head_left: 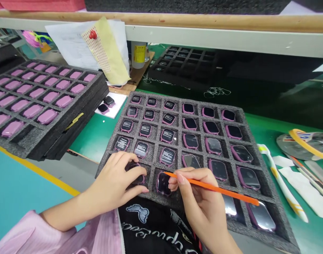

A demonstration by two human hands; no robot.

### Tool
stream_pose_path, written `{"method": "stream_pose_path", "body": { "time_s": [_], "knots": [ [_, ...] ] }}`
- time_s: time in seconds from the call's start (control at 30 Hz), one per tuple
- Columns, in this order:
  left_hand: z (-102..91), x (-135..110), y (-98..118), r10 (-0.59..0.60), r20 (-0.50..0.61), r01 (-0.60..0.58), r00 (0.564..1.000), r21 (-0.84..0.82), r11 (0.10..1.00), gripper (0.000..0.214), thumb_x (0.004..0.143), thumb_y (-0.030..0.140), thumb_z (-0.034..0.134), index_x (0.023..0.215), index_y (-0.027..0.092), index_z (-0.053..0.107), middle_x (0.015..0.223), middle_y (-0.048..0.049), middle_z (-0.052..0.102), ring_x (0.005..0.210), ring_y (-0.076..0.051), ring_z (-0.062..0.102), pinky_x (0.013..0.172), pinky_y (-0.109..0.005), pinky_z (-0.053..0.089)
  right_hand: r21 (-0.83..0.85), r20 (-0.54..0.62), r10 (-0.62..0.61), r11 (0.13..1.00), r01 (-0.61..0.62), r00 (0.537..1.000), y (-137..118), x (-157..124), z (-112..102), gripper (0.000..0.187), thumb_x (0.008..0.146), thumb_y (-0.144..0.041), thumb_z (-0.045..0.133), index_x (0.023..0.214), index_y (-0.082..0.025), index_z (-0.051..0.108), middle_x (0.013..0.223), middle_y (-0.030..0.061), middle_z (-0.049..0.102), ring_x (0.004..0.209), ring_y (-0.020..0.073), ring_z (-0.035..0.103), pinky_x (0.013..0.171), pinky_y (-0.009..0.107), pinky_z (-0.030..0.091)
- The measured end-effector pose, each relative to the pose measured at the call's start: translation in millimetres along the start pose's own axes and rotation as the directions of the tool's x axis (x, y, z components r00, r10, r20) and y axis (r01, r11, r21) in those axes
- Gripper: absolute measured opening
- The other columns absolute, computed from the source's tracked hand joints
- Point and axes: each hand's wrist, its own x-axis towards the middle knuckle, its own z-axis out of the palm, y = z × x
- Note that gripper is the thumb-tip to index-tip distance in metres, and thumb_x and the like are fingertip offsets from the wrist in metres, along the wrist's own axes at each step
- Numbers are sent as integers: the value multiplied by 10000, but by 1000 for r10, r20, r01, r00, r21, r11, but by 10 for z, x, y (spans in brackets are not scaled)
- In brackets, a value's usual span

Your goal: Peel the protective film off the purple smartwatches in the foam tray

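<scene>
A grey foam tray (259, 158) lies in front of me, its pockets filled with several pink-cased smartwatch bodies. My left hand (116, 181) rests at the tray's near left corner, fingers curled round a watch (137, 175) sitting in its pocket. My right hand (201, 203) pinches a thin orange stick (217, 188) like a pen. Its tip lies at the top edge of the neighbouring watch (163, 184), whose dark screen faces up. Watches in the left columns carry labels with white text; those on the right have bare glossy screens.
A stack of foam trays (40, 141) with pink watch backs sits at the left. Two loose watches (106, 104) lie on a white card. A toothbrush (280, 181), paper strips and a tape roll (306, 141) lie to the right. An empty black tray (185, 60) is behind.
</scene>
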Motion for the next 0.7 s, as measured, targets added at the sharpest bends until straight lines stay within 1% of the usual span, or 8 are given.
{"method": "stream_pose_path", "body": {
  "time_s": [0.07,0.17,0.23,0.3,0.43,0.5,0.6,0.7],
  "knots": [
    [-1,-65,-34,10,-20,-11,1000,-32,999,248,893,388,683,1086,236,651,1208,-100,580,1111,-279,536,933,-474,446,10,47,14,1000,-15,999,-13,38,98,84,1014,-191,493,1013,-266,531,856,-9,631,729,110,653,656,238,554],
    [53,-154,-91,48,-126,-61,991,-98,993,212,906,292,682,1103,223,646,1231,-90,618,1163,-247,553,994,-436,447,-7,161,73,997,-72,984,13,92,259,69,1029,-228,470,1021,-259,532,873,-2,631,760,119,669,699,270,560],
    [108,-197,-126,58,-196,-88,979,-151,985,191,905,234,682,1091,209,646,1225,-89,640,1176,-229,569,1012,-411,453,9,197,91,995,-95,976,41,116,342,89,1042,-253,437,1002,-251,517,875,2,607,762,123,658,703,287,556],
    [158,-224,-153,56,-221,-98,974,-184,978,202,895,221,695,1090,206,647,1240,-93,646,1187,-227,575,1021,-409,456,27,218,99,994,-108,971,61,126,391,105,1047,-267,420,987,-247,505,876,2,584,752,124,641,696,295,551],
    [210,-237,-169,43,-215,-88,976,-203,975,260,889,256,710,1130,219,620,1248,-81,655,1190,-217,581,1033,-406,453,-5,240,98,995,-100,966,58,130,408,118,1043,-258,431,953,-240,505,879,1,564,752,122,619,699,296,535],
    [206,-232,-164,0,-204,-49,979,-233,971,335,880,297,723,1163,197,574,1223,-84,670,1172,-203,590,1026,-380,457,-34,236,76,997,-70,969,47,133,405,129,1040,-245,434,932,-237,504,874,1,558,749,121,611,697,292,528],
    [144,-218,-169,-52,-198,-1,979,-255,967,496,840,423,750,1190,159,519,1175,-103,675,1147,-215,587,1004,-375,464,-77,240,65,996,-47,969,39,145,401,142,1035,-232,443,910,-236,512,856,-1,555,745,119,609,689,278,526],
    [3,-210,-239,-22,-218,-14,976,-164,986,403,842,490,722,1041,178,564,1062,-86,657,1036,-233,584,925,-404,468,-86,253,79,995,-59,964,36,164,383,154,1035,-237,442,906,-236,526,840,-5,557,718,112,617,654,255,529]
  ]
}}
